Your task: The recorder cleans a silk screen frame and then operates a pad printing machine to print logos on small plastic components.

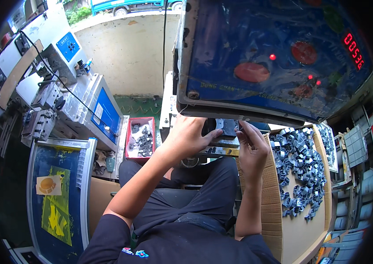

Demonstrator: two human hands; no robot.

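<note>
Below the large control box, my left hand (189, 134) is closed at the left side of a dark grey plastic part (229, 127), its thumb against the part's near edge. That part sits over a small machine fixture (219, 149). At its right side my right hand (253, 144) has thumb and fingers pinched together. Whatever those fingertips hold is too small or hidden to name. The box's lower edge comes close above both hands.
A blue control box (257, 57) with red lights overhangs the work. Right of me stands a cardboard box (301, 233) with many small dark parts (298, 163). A red tray (140, 119) with dark pieces, a framed screen (59, 143) and a machine (94, 97) are on the left.
</note>
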